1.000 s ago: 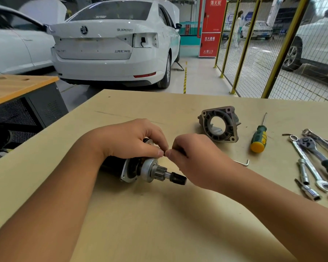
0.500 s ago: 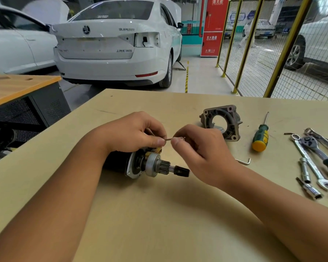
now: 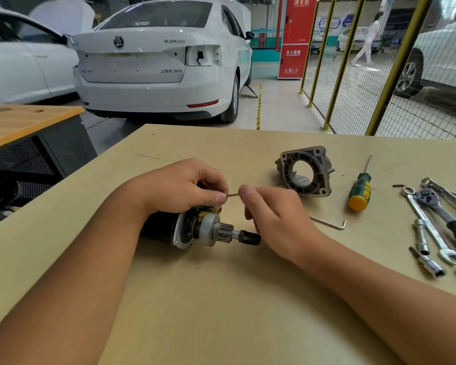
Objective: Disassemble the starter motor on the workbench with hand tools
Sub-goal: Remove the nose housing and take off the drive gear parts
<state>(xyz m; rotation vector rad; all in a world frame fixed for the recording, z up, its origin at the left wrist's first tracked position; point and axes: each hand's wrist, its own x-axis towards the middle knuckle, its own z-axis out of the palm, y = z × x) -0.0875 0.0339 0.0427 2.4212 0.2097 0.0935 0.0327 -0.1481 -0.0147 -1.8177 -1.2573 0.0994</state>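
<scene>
The starter motor (image 3: 195,230) lies on its side on the workbench (image 3: 221,299), its pinion gear and shaft pointing right. My left hand (image 3: 179,188) rests over its top, fingers curled round the upper part of the motor. A thin metal pin (image 3: 232,195) sticks out sideways from under my left fingers. My right hand (image 3: 271,217) pinches the pin's right end between thumb and forefinger. The removed grey nose housing (image 3: 304,171) stands apart on the bench, behind my right hand.
A green and yellow screwdriver (image 3: 359,191) lies right of the housing. A hex key (image 3: 329,223) lies near my right wrist. Wrenches, a ratchet and sockets (image 3: 437,225) lie at the right edge. White cars and a yellow mesh fence stand beyond the bench.
My hands, touching fingertip to fingertip a second ago, have drawn apart. The thin pin now shows between them as my right hand moves rightward.
</scene>
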